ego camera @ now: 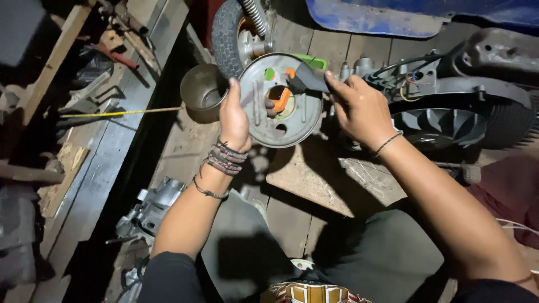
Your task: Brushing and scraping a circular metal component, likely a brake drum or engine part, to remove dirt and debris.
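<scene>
Grey round metal brake plate [279, 101] clamped in left hand [233, 115]; right hand [359, 109] pinches dark abrasive sheet [307, 79] against its face, sanding seemingly underway.

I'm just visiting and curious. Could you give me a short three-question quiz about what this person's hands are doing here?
1. True or false: the left hand holds the round grey metal disc by its edge.
2. What does the right hand press to the disc? A) dark folded sheet B) hammer C) tin cup
3. What stands just left of the disc?

Key: 1 true. 2 A. 3 A metal cup on the wooden floor.
</scene>
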